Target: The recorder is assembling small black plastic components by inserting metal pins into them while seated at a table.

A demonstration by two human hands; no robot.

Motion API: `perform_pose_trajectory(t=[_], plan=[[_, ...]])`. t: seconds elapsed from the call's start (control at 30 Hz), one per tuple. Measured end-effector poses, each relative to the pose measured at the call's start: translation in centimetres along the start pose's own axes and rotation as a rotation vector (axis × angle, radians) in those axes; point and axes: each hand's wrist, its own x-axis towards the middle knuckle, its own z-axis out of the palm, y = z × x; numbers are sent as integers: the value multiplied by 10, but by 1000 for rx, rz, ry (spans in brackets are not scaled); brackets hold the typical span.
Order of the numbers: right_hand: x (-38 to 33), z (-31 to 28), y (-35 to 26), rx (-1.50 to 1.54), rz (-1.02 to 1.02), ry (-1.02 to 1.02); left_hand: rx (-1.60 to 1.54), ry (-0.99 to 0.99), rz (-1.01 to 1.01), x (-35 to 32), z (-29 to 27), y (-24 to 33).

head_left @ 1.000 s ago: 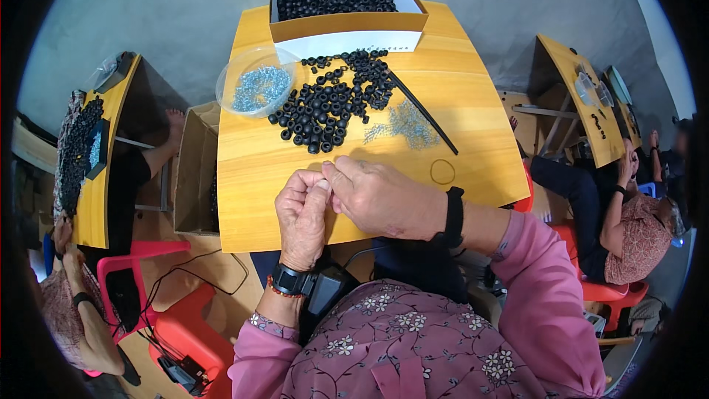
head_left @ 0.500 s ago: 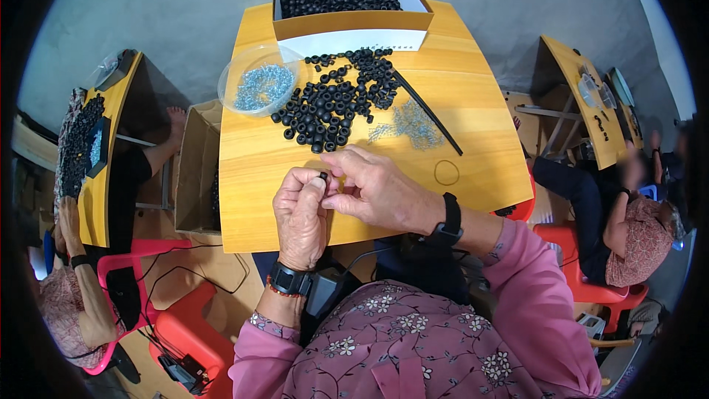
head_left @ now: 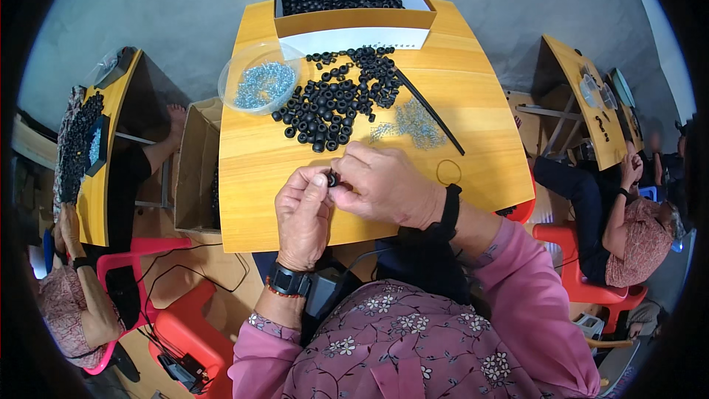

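Note:
Over the near part of the wooden table [head_left: 266,207], my two hands meet at a small black bead [head_left: 331,179]. My left hand [head_left: 301,210] pinches it between thumb and fingertips. From the right, my right hand [head_left: 380,183] reaches it with closed fingers; whether they grip the bead or something smaller is hidden. Just beyond lies a spread of loose black beads [head_left: 325,108]. Beside it are a heap of small clear pieces [head_left: 417,124], too fine to name, and a thin black rod [head_left: 432,113].
A clear round tub [head_left: 230,92] of pale blue bits stands at the left. At the back is a box [head_left: 354,21] full of black beads. A thin ring [head_left: 448,171] lies at right. Other people sit at tables on both sides; a cardboard box [head_left: 193,170] is beside mine.
My right hand has closed in on my left, its fingers now at the bead. The bead sits slightly further right, and my left hand has barely moved.

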Motion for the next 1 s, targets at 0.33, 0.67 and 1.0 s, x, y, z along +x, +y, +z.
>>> perform_pose_trajectory(t=[0.33,0.67,1.0], plan=[[-6,-3,7,24,-5,-34,151,-111,-42,1,-16,-3],[-3,7,9,-14,-166,55,104,-79,0,0,-12,-4],[-7,9,7,110,8,59,36,-75,-63,7,-14,-2]])
